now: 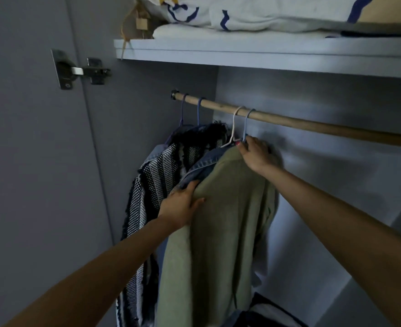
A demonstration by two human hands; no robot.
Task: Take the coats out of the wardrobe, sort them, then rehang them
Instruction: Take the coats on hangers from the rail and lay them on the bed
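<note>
while the green coat (223, 208) hangs from the rail (313, 125), her right hand (256, 154) pinches its blue hanger (246, 125) and her left hand (183, 204) grips its shoulder edge.

You have a wooden rail (289, 121) running across the wardrobe from a metal socket (174, 94) at its left end. Four hangers hook over it: two purple ones (198, 109) close to the socket, then a white one (235, 123) and a blue one (246, 123) side by side further right. A checked black-and-white coat (152, 182), a denim jacket (199, 168) and an olive coat (223, 232) hang from them, bunched together. Above the rail you see a shelf (265, 53) carrying white bedding with blue marks (265, 13) and a folded white cloth (183, 31).
</note>
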